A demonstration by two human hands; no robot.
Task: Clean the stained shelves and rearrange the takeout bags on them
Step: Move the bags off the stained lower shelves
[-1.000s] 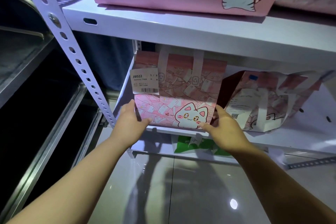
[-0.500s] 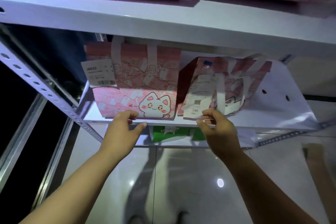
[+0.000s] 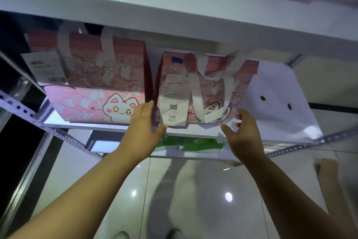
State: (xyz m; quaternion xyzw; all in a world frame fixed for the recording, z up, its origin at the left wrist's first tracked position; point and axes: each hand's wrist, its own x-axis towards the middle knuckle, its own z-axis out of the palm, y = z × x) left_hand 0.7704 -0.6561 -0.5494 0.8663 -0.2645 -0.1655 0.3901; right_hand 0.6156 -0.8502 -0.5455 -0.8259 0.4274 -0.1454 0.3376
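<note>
Where the middle shelf (image 3: 275,87) runs white across the rack, two pink cat-print takeout bags stand on it side by side.

Left bag (image 3: 93,83): upright on the shelf's left half, with a printed label (image 3: 45,70) at its upper left corner.

Right bag (image 3: 209,87): on the shelf's middle, just beside the left bag with a narrow gap between them. It is slightly tilted, its white handles flop down the front, and a long receipt (image 3: 173,99) marked 046 hangs on its face.

Left hand (image 3: 144,124): at the shelf's front edge. The fingers are straight and together, reaching into the gap between the bags and lying flat against the right bag's left side. The thumb is spread wide at that bag's bottom corner. It grips nothing.

Right hand (image 3: 245,132): at the shelf's front edge, by the right bag's lower right corner. The fingers are bent and spread and the thumb is well apart, a wide span. The picture is blurred there, so I cannot tell whether the hand touches the bag.

Two dark stains (image 3: 262,98) lie on the shelf's bare right part, beyond the right bag.

Above the shelf is an upper shelf (image 3: 174,6), also white. Below it are green packages (image 3: 201,144) on a lower level.
</note>
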